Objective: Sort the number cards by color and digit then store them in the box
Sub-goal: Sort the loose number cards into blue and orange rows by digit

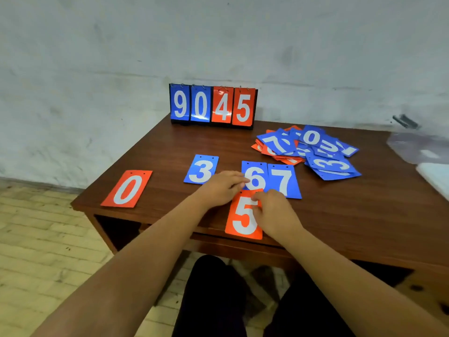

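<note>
A red 5 card [243, 220] lies at the table's front edge. My right hand [273, 214] rests on its right side with the fingers bent over the card. My left hand [224, 187] touches the card's top left corner and covers the left edge of a blue 6 card [257, 176]. A blue 7 card [284, 180] lies flush beside the 6. A blue 3 card [201, 169] sits to the left, and a red 0 card [127, 189] lies near the table's left corner. A loose pile of blue and red cards [313, 150] is at the back right.
A flip scoreboard [212, 107] showing 9 0 4 5 stands at the back of the wooden table [352, 215], against the wall. A clear plastic bag [420, 147] and a white object [437, 176] lie at the far right. My legs are under the table's front edge.
</note>
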`<state>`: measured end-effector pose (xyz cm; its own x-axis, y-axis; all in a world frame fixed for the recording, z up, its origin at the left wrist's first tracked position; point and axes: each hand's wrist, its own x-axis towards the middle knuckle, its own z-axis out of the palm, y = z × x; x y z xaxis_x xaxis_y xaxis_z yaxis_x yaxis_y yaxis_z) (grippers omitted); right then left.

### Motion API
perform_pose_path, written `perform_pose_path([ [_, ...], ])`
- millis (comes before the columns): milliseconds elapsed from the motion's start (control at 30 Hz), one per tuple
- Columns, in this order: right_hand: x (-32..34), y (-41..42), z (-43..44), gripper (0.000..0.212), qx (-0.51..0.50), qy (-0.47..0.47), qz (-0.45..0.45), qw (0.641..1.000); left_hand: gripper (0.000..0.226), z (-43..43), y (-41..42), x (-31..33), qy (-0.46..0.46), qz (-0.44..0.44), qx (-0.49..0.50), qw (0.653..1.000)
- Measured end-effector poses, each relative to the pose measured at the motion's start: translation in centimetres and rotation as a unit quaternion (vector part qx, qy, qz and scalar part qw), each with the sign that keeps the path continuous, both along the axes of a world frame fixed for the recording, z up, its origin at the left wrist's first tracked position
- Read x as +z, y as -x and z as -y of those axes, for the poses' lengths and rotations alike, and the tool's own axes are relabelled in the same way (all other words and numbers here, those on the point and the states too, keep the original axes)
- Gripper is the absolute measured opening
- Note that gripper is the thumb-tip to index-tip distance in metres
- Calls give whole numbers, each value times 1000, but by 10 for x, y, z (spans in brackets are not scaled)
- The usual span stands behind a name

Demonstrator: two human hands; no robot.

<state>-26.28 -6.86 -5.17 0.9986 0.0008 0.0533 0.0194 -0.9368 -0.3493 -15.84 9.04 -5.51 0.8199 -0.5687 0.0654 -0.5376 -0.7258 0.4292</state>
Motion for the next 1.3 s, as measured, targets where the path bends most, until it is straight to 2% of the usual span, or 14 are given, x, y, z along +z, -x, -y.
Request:
perform_pose_path([
  [133, -6, 0, 8, 37, 17, 43, 60, 997, 37, 13, -17, 3, -37, -14, 3, 999],
  [333, -11, -6, 19, 34, 42, 11, 84, 995, 32, 21, -24, 3, -7, 1, 6, 1000],
  [467, 3, -23, 40, 34, 6, -37, 107, 994, 27, 22, -31, 5, 76, 42, 33, 996],
  [633, 19, -75, 86, 41, -58, -30, 74, 995, 26, 50, -57, 18, 87, 41, 66, 993],
  [800, 21, -135, 120, 45, -85, -12, 60, 995, 35, 94, -99, 22, 48, 44, 61, 996],
  [967, 6, -180, 137, 60, -43, -17, 16, 999, 44, 127, -137, 8, -39, 23, 34, 998],
  [1033, -2, -192, 141, 58, -34, 2, 16, 999, 43, 132, -147, 2, -58, 20, 33, 998],
  [1167, -13, -205, 147, 43, -25, 113, 70, 991, 40, 132, -158, -5, -46, 43, 29, 998],
  [1300, -12, -206, 150, 31, 0, 147, 110, 983, 42, 132, -160, -2, -16, 19, 37, 999],
])
